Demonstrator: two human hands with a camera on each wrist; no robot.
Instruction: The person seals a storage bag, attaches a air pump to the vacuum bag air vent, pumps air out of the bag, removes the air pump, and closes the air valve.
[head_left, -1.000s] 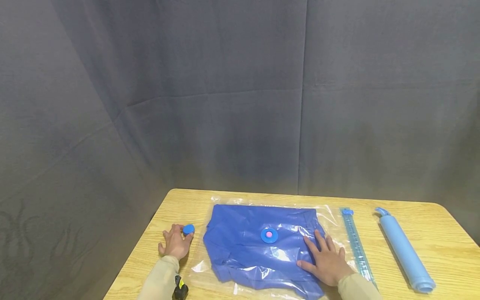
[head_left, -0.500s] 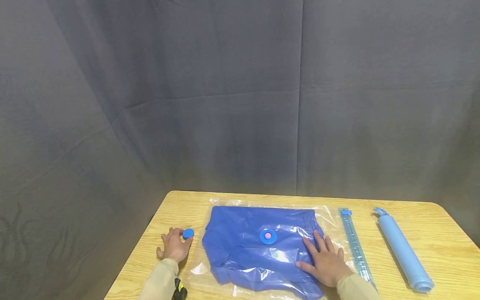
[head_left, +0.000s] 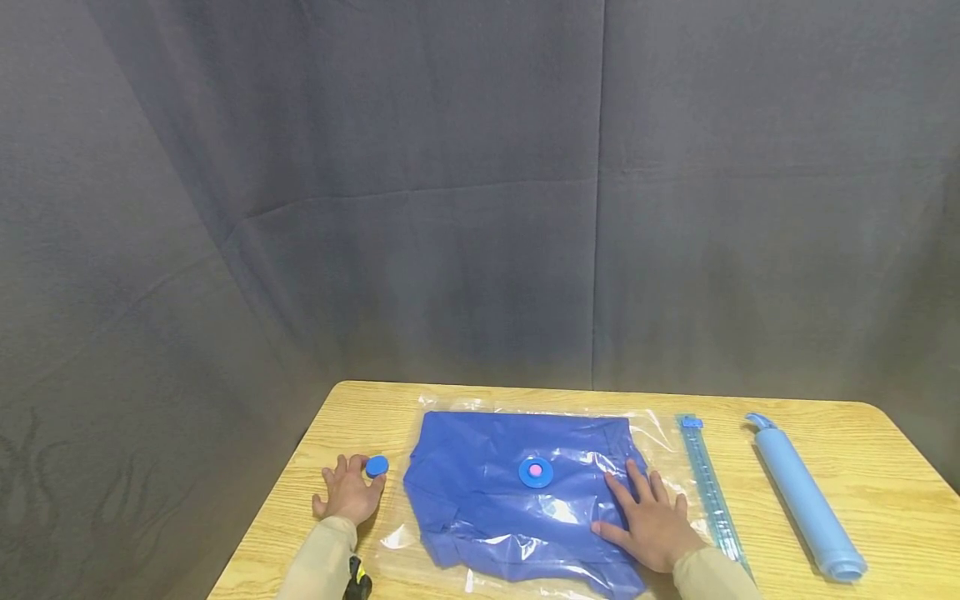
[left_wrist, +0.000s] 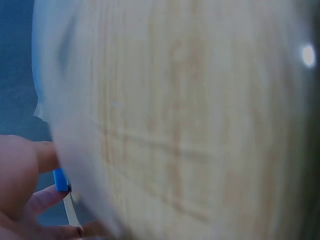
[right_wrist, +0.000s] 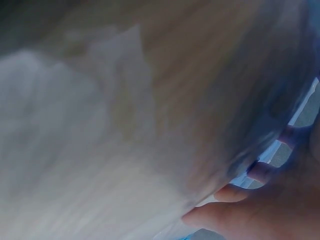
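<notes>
At the table's left side, my left hand [head_left: 351, 492] pinches a round blue cap [head_left: 377, 466] between thumb and finger. A sliver of that cap [left_wrist: 60, 180] shows between the digits in the left wrist view. A clear plastic vacuum storage bag [head_left: 660, 433] lies flat mid-table with folded blue fabric [head_left: 480, 450] inside. On its upper face sits a blue round valve [head_left: 536, 472] with a pink centre, uncapped. My right hand [head_left: 652, 521] rests on the bag's right part, fingers spread. The right wrist view is mostly blurred plastic and wood beside the hand [right_wrist: 270, 205].
A light blue hand pump [head_left: 810, 500] lies at the right of the wooden table [head_left: 862, 433]. Along the bag's right edge runs a teal zip strip [head_left: 712, 492] with a blue slider [head_left: 692, 423]. A small black-and-yellow object [head_left: 359, 579] is by the left sleeve. Grey curtains hang behind.
The left hand and cap have shifted very slightly, the cap a touch lower in view. The right hand stays on the bag. The view has tilted a little.
</notes>
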